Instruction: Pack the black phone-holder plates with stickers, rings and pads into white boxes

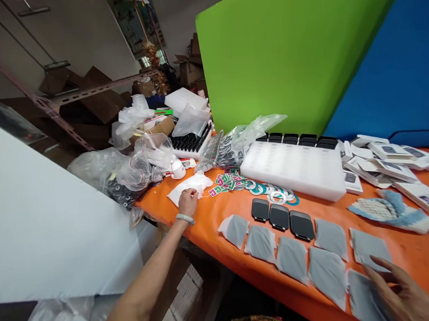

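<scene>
7 dark pieces in cloudy sleeves [291, 259] lie nearest the person on the orange table [203, 224], 5 in a front row and 2 just behind toward the right. They lie flat and side by side, apparently so that each is easy to reach. The right hand [397, 290] is over the right end of these rows, its fingers parted wide; whether the fingertips press on a sleeve cannot be told.

Farther left, the left hand [188, 201] is at the near edge of a soft white pile [192, 183], fingers drawn narrow, thumb close to forefinger; what they pinch, if anything, cannot be told. The pile seems placed to suit that hand.

Behind the front row, 3 uncovered black pieces [279, 216] sit in line, perhaps to set them off from the sleeved ones.

Beyond lie small coloured cards [224, 181] and loose rings [259, 189], seemingly grouped by kind, then a white foam block [294, 170]. Farthest, a green panel [266, 52] stands behind the table, probably as a screen.
</scene>
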A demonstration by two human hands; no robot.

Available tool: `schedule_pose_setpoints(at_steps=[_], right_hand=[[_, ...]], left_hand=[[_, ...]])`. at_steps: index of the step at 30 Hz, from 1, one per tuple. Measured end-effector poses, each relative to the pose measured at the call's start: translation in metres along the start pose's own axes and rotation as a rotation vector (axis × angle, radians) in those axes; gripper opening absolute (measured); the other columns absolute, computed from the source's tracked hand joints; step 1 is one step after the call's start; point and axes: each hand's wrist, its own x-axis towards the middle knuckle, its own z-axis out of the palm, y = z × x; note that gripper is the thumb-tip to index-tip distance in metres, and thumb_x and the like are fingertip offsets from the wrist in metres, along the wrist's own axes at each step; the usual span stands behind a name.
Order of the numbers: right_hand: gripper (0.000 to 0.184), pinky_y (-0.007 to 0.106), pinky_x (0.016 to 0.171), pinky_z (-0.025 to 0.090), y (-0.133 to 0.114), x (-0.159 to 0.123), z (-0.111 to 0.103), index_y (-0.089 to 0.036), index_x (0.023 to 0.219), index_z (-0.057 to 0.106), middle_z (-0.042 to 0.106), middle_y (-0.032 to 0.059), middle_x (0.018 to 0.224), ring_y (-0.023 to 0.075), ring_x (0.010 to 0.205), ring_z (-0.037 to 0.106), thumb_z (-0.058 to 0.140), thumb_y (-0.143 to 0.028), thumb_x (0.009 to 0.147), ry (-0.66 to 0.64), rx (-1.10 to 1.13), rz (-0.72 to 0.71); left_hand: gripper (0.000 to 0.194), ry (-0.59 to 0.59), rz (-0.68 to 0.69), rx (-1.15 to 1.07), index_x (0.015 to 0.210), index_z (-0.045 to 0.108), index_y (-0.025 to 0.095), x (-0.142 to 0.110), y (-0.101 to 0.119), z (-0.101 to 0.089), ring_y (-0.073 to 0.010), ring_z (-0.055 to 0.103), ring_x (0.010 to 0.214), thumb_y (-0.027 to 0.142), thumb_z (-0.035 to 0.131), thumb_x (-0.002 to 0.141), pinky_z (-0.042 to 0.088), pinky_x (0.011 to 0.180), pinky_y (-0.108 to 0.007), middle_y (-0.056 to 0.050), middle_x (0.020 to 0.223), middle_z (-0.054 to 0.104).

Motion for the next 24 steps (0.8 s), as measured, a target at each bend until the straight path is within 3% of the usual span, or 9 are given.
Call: schedule_pose_setpoints(at_steps=[5, 10, 13, 19, 24], right_hand=[[0.037, 0.05, 0.062, 0.049, -0.009, -0.002, -0.004, -0.035, 0.092, 0.058, 0.071, 0.0124, 0.075, 0.0371, 0.069, 0.067, 0.048, -0.06, 0.067, -0.059, 0.168, 0.147], [0.052, 0.051, 0.066, 0.05, -0.02, -0.002, -0.007, -0.026, 0.095, 0.058, 0.07, 0.0117, 0.074, 0.0377, 0.068, 0.066, 0.045, -0.063, 0.06, -0.135, 0.149, 0.186], [0.057, 0.05, 0.062, 0.051, -0.016, 0.0, -0.006, -0.024, 0.095, 0.06, 0.069, 0.0108, 0.071, 0.0375, 0.065, 0.066, 0.043, -0.066, 0.06, -0.139, 0.141, 0.16], [0.042, 0.048, 0.058, 0.051, -0.005, 0.001, -0.002, -0.03, 0.087, 0.062, 0.071, 0.013, 0.074, 0.0372, 0.065, 0.067, 0.048, -0.062, 0.064, -0.086, 0.161, 0.108], [0.048, 0.046, 0.061, 0.054, -0.002, 0.0, 0.0, -0.025, 0.092, 0.065, 0.072, 0.0104, 0.077, 0.0354, 0.067, 0.068, 0.046, -0.061, 0.066, -0.093, 0.14, 0.067]], left_hand=[[0.018, -0.071, 0.069, 0.2, 0.086, 0.067, 0.016, 0.042, 0.008, 0.01, -0.0202, 0.058, 0.102, 0.018, 0.049, 0.088, 0.041, 0.095, -0.033, -0.009, 0.099, 0.067], [0.021, -0.166, 0.023, 0.389, 0.099, 0.062, 0.014, 0.07, 0.007, 0.032, -0.0196, 0.06, 0.099, 0.031, 0.056, 0.089, 0.048, 0.09, -0.043, -0.007, 0.106, 0.064], [0.025, -0.192, -0.01, 0.473, 0.105, 0.061, 0.014, 0.074, 0.002, 0.041, -0.0204, 0.06, 0.101, 0.033, 0.056, 0.089, 0.049, 0.088, -0.043, -0.008, 0.11, 0.062], [0.024, -0.192, -0.007, 0.548, 0.103, 0.062, 0.013, 0.074, -0.003, 0.048, -0.0212, 0.059, 0.103, 0.031, 0.057, 0.088, 0.047, 0.091, -0.044, -0.009, 0.109, 0.062], [0.02, -0.151, 0.012, 0.519, 0.095, 0.063, 0.013, 0.077, -0.005, 0.046, -0.0201, 0.058, 0.102, 0.031, 0.057, 0.089, 0.047, 0.091, -0.042, -0.007, 0.106, 0.064]])
